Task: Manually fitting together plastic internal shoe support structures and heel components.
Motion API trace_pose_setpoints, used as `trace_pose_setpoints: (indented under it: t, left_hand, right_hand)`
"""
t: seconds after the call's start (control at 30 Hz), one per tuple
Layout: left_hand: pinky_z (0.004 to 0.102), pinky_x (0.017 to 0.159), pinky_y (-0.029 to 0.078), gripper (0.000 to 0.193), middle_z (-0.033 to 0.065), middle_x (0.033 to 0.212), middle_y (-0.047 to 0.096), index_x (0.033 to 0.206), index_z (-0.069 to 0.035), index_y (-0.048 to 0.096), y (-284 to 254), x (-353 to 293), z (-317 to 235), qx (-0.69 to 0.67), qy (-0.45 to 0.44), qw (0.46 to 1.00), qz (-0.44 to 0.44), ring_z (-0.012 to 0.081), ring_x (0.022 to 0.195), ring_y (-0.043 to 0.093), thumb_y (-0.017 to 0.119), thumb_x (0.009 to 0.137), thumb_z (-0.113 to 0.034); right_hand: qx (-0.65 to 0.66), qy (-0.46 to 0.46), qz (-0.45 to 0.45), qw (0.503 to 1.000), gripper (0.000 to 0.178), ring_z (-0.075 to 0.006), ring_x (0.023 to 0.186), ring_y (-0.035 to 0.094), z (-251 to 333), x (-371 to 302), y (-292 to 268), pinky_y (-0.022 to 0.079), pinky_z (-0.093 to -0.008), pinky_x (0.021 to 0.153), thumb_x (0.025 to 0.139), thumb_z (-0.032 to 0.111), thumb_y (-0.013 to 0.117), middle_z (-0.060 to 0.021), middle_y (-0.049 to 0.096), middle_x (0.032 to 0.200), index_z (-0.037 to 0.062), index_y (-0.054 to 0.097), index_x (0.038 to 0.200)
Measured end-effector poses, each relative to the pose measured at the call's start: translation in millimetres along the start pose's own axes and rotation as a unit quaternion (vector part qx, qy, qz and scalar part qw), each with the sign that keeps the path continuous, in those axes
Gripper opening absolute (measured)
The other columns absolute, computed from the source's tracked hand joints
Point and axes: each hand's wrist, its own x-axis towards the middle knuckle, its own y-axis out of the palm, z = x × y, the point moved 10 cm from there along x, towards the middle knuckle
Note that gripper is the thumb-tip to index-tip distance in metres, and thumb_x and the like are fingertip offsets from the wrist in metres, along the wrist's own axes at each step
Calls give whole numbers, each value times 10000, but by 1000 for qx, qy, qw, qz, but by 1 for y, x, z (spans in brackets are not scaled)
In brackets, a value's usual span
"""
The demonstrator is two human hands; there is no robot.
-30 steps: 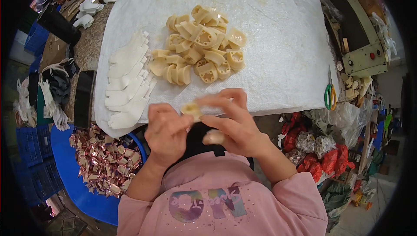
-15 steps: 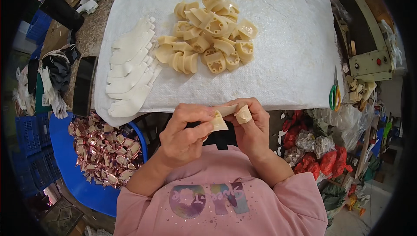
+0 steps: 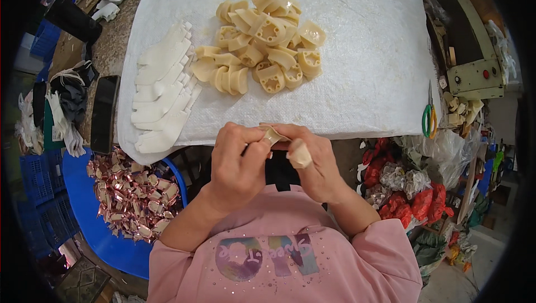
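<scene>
My left hand (image 3: 237,158) and my right hand (image 3: 317,163) meet just in front of the table's near edge. Between their fingertips they pinch a small cream shoe heel (image 3: 272,134), mostly hidden by the fingers. A pale wrapping (image 3: 300,154) covers my right thumb. Beyond my hands, several cream shoe heels (image 3: 271,29), some showing hollow undersides with holes, lie heaped on a white woven sheet (image 3: 368,68). Left of that pile, white cut pieces of thin material (image 3: 162,94) overlap in a row.
On the left stands a blue tub (image 3: 120,253) full of shiny pink pieces (image 3: 134,197). A black phone (image 3: 105,113) lies at the table's left side. Green-and-orange-handled scissors (image 3: 429,119) rest at the right edge, above red plastic bags (image 3: 421,205). A machine (image 3: 474,80) stands at far right.
My hands have drawn closer together, and the left has turned so its fingers cover more of the heel. The pale strip stretched between them before is now mostly hidden. The view has shifted slightly.
</scene>
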Motion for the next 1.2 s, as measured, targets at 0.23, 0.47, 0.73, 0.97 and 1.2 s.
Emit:
trace_pose_setpoints:
  t: [0.23,0.47,0.73,0.97,1.2]
  left_hand:
    - [313,685,529,213,168,932,627,759,-31,481,-8,1,7,-212,-48,976,11,284,832,658,601,725,141]
    - [319,631,487,242,142,927,613,757,-14,471,-8,-5,-11,-224,40,973,39,269,770,598,622,663,150]
    - [294,640,494,217,157,927,607,842,-10,533,-6,-2,9,-227,-77,970,40,240,770,602,646,719,129]
    - [282,796,499,129,130,1010,628,961,53,576,7,-28,55,-422,-306,851,-68,156,898,603,629,846,28]
    - [278,804,498,128,133,1002,622,959,64,583,20,-36,53,-446,-323,833,-53,153,910,599,632,851,15]
  right_hand:
    - [216,152,149,953,490,-162,979,591,-33,11,-4,479,-325,881,817,70,696,-91,615,1100,14,497,1261]
    - [287,72,167,941,337,-152,908,610,-18,6,15,518,-316,836,804,62,711,-106,604,1037,-22,572,1099]
    - [182,82,55,978,333,-124,767,606,-30,13,8,519,-267,678,887,82,598,-75,648,894,23,529,1208]
    - [150,-91,46,983,284,-229,1027,523,3,23,-4,423,-357,887,939,182,532,-122,589,1116,73,541,1200]
    - [-27,-143,-36,989,152,-198,935,441,17,17,-2,384,-309,837,917,195,564,-74,478,1015,47,551,950]
